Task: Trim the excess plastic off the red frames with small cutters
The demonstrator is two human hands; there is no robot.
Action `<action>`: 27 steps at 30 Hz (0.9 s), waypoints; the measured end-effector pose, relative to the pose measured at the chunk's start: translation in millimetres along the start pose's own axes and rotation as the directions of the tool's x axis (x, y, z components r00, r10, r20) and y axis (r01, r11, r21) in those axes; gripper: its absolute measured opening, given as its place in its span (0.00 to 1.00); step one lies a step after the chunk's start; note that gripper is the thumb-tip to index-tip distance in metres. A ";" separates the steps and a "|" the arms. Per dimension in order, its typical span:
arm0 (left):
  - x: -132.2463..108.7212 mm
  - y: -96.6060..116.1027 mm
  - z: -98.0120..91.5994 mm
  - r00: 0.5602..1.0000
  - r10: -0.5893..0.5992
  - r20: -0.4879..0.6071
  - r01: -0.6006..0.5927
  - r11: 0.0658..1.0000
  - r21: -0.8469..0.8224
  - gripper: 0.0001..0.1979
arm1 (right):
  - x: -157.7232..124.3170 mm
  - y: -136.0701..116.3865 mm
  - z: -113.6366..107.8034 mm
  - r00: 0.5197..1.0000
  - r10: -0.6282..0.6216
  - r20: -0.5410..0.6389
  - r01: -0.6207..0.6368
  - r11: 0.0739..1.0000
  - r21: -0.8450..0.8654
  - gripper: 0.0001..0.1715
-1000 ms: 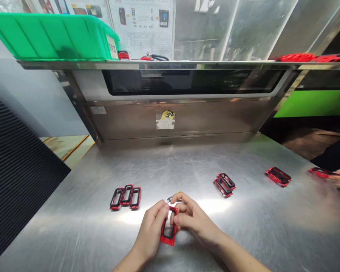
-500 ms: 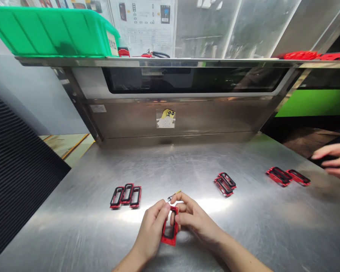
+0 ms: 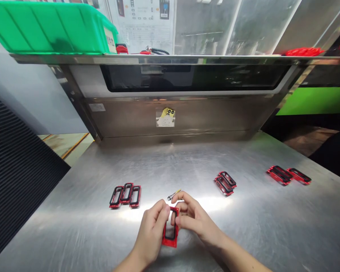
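Note:
A red rectangular frame with a black inner ring [image 3: 170, 243] is held between both hands, low over the metal table. My left hand [image 3: 152, 230] is closed on its left side, thumb near the upper edge. With thumb and fingers, my right hand [image 3: 195, 219] pinches the right long side of the black ring; some fingertips are hidden behind the frame or show through its opening. Just beyond my fingers lies a small tool with a metal tip and yellow end [image 3: 174, 195]; its kind is hard to make out.
Similar red-and-black frames lie on the metal table [image 3: 170, 162]: a group at left [image 3: 125, 195], a pair right of centre [image 3: 225, 183], more at far right [image 3: 280, 175]. Above the back panel runs a shelf [image 3: 187, 59] bearing a green bin [image 3: 51, 30] and red parts [image 3: 304, 51].
A co-worker's hand at the right edge has left the table area; something red and blurred shows at the upper right. My hands keep nearly the same hold on the frame.

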State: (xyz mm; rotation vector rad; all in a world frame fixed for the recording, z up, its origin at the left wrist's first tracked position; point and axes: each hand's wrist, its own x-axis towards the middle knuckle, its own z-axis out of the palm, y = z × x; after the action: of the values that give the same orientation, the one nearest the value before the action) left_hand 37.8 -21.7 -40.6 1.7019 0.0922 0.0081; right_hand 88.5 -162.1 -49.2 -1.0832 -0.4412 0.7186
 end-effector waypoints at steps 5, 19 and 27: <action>0.1 1.4 1.1 1.000 0.015 0.004 -0.015 1.000 -0.014 0.21 | -1.7 0.2 0.5 0.999 -0.028 0.018 0.028 1.000 0.004 0.24; -7.1 3.4 4.7 0.994 -0.060 0.096 0.079 0.974 -0.210 0.30 | -15.7 1.0 6.3 0.895 -0.431 -0.112 0.368 0.858 -0.359 0.17; -10.8 5.9 -4.4 0.962 -0.220 0.165 0.258 0.928 -0.268 0.33 | -24.5 16.1 11.9 0.506 -0.819 0.269 0.641 0.149 -0.753 0.08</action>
State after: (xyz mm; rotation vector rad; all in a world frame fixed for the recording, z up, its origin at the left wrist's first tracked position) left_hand 27.1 -18.8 -33.7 1.3865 0.1906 -0.2625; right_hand 58.7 -167.5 -58.4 -1.5339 -1.0936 -0.6320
